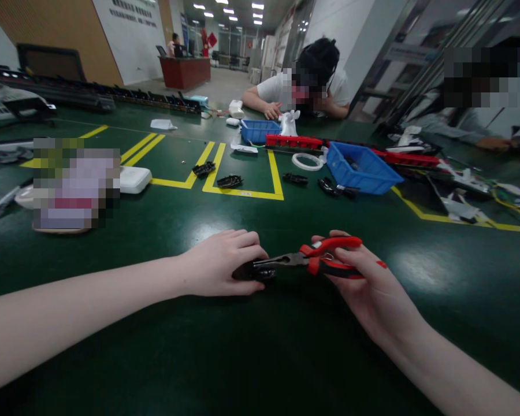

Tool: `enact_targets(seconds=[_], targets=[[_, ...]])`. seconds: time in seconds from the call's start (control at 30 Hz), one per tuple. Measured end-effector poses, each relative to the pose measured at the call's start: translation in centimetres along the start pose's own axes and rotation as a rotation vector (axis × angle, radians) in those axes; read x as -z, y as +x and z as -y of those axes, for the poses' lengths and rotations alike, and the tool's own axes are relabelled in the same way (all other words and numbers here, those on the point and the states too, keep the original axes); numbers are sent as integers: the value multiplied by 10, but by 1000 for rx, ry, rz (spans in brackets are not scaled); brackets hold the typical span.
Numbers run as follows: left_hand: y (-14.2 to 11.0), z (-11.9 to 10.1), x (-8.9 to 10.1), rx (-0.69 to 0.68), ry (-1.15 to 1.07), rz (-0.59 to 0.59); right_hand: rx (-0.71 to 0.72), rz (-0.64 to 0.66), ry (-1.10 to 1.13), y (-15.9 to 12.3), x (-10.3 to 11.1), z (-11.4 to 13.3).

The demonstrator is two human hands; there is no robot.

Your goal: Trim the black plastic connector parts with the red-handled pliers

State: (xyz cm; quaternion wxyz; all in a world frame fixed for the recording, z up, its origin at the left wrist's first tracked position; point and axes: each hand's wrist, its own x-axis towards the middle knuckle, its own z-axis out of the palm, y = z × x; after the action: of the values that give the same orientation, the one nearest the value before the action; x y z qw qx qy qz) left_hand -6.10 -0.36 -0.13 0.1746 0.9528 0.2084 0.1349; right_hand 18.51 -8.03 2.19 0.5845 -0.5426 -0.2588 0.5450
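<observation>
Pliers [312, 266]: long-nosed, red-and-black handles; extended sideways from the right hand [372, 280], tips at the black part [266, 274] by the left hand [225, 263]. Level angle presumably lets the narrow nose reach in beside the fingertips.
Black part: small, glossy, low over the green table [177, 358], under and between the left fingers. Likely pinned there to resist the pull or push of the tool.
Black pieces, loose: two beyond the left hand [204, 169] [230, 181], one farther right [295, 178], more beside the large blue bin; probably set within reach.
Yellow tape [242, 195]: marked outlines beyond both hands, seemingly to divide the surface.
Large blue bin [368, 180]: beyond the right hand, dark items inside, probably to keep small pieces together.
White case [134, 180]: beyond the left forearm, to its far side.
Left hand: nearly closed, palm down, fingers curled over the black part, thumb on the near side; grasping.
Right hand: partly open curl, thumb and fingers around the spread handles; grasping the pliers, not clenched. Whether the tips bite the part: cannot tell.
</observation>
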Motion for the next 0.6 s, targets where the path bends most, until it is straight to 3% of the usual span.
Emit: enact_targets(seconds=[0.33, 0.6], targets=[[-1, -3, 1, -17, -16, 57, -19, 33, -37, -1, -1, 0], [-5, -5, 0, -82, -13, -2, -1, 33, -68, -3, -2, 1]])
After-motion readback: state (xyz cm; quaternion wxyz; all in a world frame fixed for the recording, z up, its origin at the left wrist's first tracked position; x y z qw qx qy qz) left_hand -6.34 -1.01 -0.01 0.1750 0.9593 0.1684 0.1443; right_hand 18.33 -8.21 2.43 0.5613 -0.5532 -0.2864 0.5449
